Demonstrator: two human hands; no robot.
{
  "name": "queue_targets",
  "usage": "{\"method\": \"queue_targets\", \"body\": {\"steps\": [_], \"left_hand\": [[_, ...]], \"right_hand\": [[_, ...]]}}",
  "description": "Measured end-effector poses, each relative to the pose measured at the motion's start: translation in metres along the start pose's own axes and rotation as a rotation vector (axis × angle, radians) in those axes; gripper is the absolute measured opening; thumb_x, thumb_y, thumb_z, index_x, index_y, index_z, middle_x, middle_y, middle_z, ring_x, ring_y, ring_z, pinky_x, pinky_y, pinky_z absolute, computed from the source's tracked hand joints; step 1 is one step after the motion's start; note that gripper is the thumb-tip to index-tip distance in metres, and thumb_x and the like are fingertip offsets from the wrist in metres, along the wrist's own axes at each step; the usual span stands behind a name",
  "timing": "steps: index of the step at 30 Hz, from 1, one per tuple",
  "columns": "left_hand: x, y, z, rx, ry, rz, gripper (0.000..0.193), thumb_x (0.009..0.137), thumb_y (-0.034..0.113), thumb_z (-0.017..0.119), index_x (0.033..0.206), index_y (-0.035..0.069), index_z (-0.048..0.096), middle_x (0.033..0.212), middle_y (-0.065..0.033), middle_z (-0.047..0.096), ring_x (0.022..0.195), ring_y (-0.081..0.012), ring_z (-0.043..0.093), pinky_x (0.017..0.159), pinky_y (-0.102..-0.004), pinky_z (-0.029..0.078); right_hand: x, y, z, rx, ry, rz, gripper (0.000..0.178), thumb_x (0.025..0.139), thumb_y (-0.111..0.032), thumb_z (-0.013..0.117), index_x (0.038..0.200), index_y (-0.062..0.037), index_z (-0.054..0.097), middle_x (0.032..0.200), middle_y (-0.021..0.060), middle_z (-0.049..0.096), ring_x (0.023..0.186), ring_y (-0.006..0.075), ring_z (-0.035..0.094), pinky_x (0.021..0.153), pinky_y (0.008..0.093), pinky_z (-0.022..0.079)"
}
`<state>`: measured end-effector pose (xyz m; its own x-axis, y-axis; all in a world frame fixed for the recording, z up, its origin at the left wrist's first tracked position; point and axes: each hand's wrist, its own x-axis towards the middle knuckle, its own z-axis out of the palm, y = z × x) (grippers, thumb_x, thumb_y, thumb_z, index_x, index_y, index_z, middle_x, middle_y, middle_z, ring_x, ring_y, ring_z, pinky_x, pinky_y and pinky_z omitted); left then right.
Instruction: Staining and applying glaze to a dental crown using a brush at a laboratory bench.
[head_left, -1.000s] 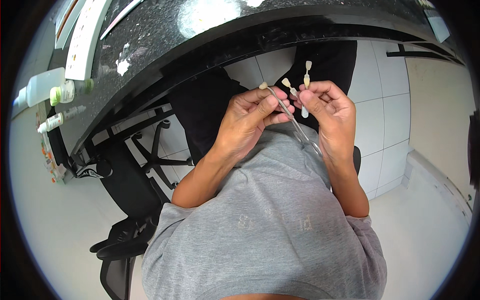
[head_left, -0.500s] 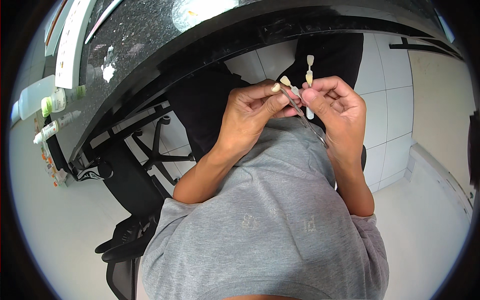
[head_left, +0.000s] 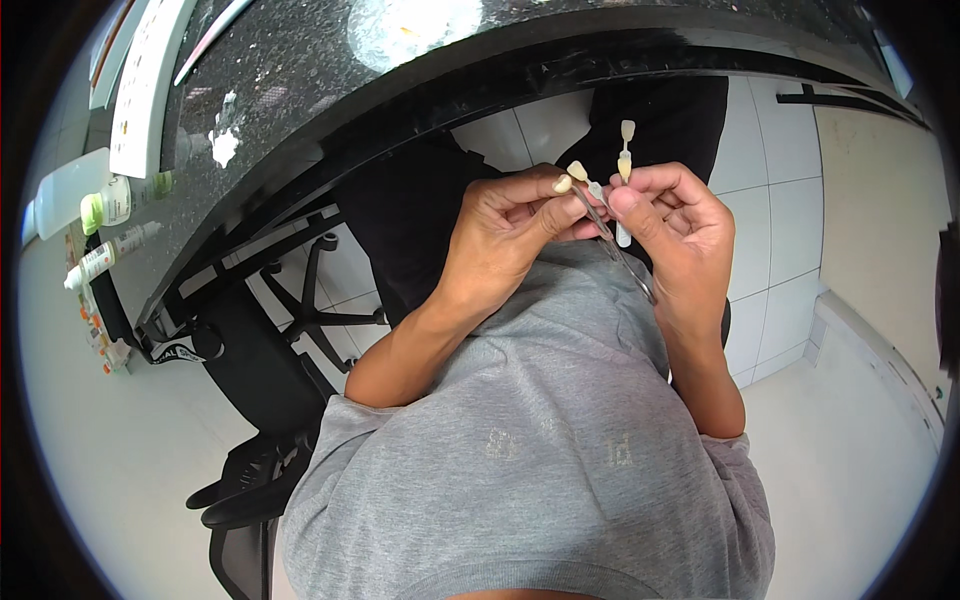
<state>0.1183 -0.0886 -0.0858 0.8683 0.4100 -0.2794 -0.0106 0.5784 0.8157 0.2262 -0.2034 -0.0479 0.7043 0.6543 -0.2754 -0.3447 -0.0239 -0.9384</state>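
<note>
Thumb and fingers of my left hand point(head_left: 500, 230) are closed on slim metal forceps point(head_left: 630, 270) with looped handles reaching down toward my right wrist. At their tip, by my left thumb, is a small cream tooth crown point(head_left: 562, 185). My right hand point(head_left: 685, 225) pinches tooth shade tabs between thumb and fingers. One pale tab point(head_left: 627, 131) points away from me, with a yellower tooth shape point(head_left: 625, 167) just below it. Another shade tab point(head_left: 578, 172) leans left, close beside the crown. A white stem shows below my right thumb. Fingers partly hide the grips.
Beyond my hands runs the black speckled table's edge point(head_left: 400, 140). On it are white powder point(head_left: 224, 147), a whitish round patch point(head_left: 415, 30), a long white strip point(head_left: 148, 95) and small bottles point(head_left: 105, 208). A black office chair point(head_left: 265, 380) stands at left.
Both hands keep their holds. The hands, crown and shade tabs have shifted very slightly right and down in view; the table also sits a little lower.
</note>
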Motion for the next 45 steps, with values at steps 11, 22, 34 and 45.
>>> {"method": "queue_targets", "body": {"steps": [11, 22, 34, 45], "left_hand": [[-0.005, 0.019, -0.002, 0.042, -0.041, -0.055, 0.026, 0.091, 0.022, 0.060, 0.099, -0.003, 0.064, 0.098, -0.0119, 0.065, 0.091, -0.0207, 0.064, 0.082, -0.0323, 0.053], [-0.036, 0.051, -0.005, 0.060, 0.008, 0.186, 0.014, 0.091, 0.001, 0.055, 0.098, -0.007, 0.063, 0.095, -0.0183, 0.066, 0.089, -0.0235, 0.066, 0.081, -0.0329, 0.055], [-0.042, 0.078, -0.006, 0.058, 0.130, 0.388, 0.012, 0.088, 0.007, 0.062, 0.089, -0.005, 0.063, 0.084, -0.0159, 0.064, 0.081, -0.0243, 0.066, 0.073, -0.0356, 0.058], [-0.041, 0.101, -0.001, 0.183, 0.367, 0.498, 0.022, 0.092, 0.015, 0.058, 0.093, -0.007, 0.063, 0.084, -0.0171, 0.066, 0.078, -0.0223, 0.067, 0.070, -0.0326, 0.057]], "right_hand": [[-0.003, -0.045, -0.023, -0.224, 0.072, -0.306, 0.013, 0.080, 0.004, 0.068, 0.091, 0.0053, 0.062, 0.085, 0.0093, 0.063, 0.076, 0.0123, 0.060, 0.069, 0.0236, 0.050], [0.085, -0.157, 0.026, -0.922, -0.048, -0.771, 0.018, 0.075, -0.013, 0.075, 0.087, -0.0016, 0.068, 0.071, 0.0075, 0.064, 0.061, 0.0119, 0.061, 0.057, 0.0236, 0.048], [0.137, -0.270, -0.137, -1.124, 0.665, -0.768, 0.016, 0.084, -0.014, 0.064, 0.093, -0.0026, 0.068, 0.077, 0.0101, 0.069, 0.066, 0.0148, 0.065, 0.061, 0.0257, 0.049], [0.182, -0.241, -0.274, -1.822, 0.371, -0.509, 0.026, 0.079, -0.004, 0.063, 0.105, -0.0028, 0.064, 0.096, 0.0161, 0.067, 0.090, 0.0318, 0.065, 0.077, 0.0377, 0.050]]}}
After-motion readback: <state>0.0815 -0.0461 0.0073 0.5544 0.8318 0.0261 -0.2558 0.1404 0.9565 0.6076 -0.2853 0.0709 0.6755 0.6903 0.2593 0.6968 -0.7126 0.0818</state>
